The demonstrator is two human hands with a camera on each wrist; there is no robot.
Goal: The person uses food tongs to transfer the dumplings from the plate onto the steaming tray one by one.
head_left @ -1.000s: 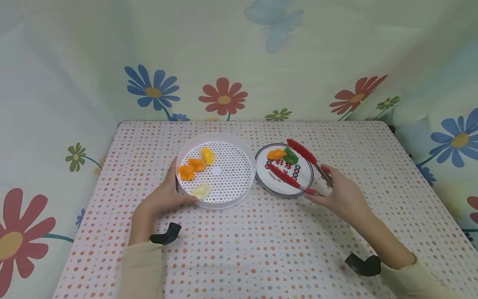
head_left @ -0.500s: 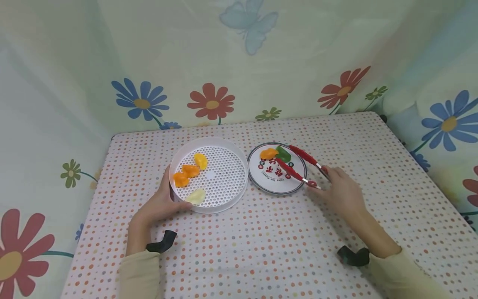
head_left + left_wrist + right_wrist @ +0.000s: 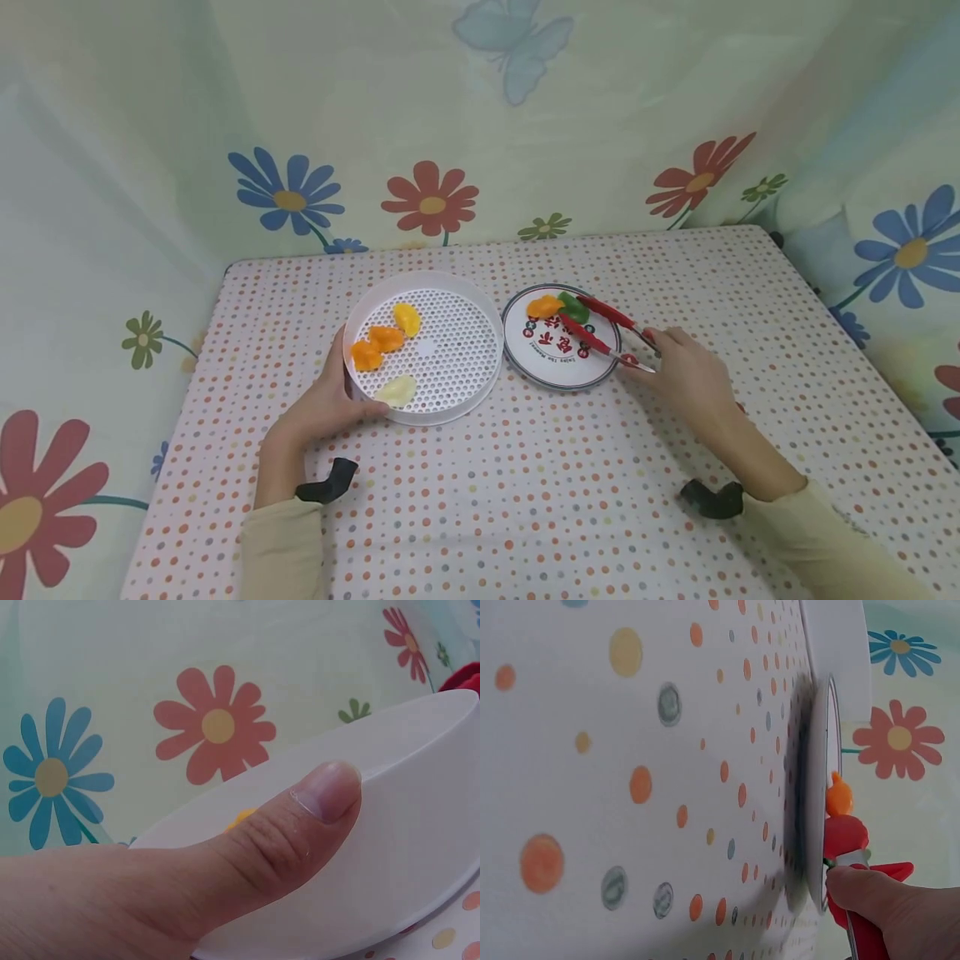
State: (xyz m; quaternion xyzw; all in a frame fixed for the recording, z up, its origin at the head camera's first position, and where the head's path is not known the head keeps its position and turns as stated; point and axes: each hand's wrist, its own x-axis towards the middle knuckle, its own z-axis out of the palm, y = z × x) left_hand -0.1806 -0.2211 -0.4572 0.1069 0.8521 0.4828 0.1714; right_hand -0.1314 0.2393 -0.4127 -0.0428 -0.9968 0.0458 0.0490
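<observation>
My left hand (image 3: 324, 408) grips the left side of a round white steamer basket (image 3: 457, 354) with a perforated floor. In the left wrist view its thumb (image 3: 300, 817) lies against the outer wall at the rim. Inside are two orange dumpling-shaped pieces (image 3: 386, 338), a yellow one (image 3: 407, 319) and a pale one (image 3: 396, 391). My right hand (image 3: 693, 379) holds red-tipped tongs (image 3: 585, 334) over the plate (image 3: 525, 350). The tong tips stand on either side of a green piece (image 3: 573, 307), close to it. An orange piece (image 3: 544, 307) lies beside the green one.
The white plate with red lettering sits right of the basket, their edges close together. Both stand on a dotted tablecloth (image 3: 480, 492). A flower-printed curtain (image 3: 360, 125) rises behind the table's far edge. Black wrist mounts (image 3: 711, 498) stick out beside both forearms.
The tongs have come down toward the plate and their arms have drawn closer together around the green piece. The left hand keeps its grip on the basket. The head view has shifted slightly.
</observation>
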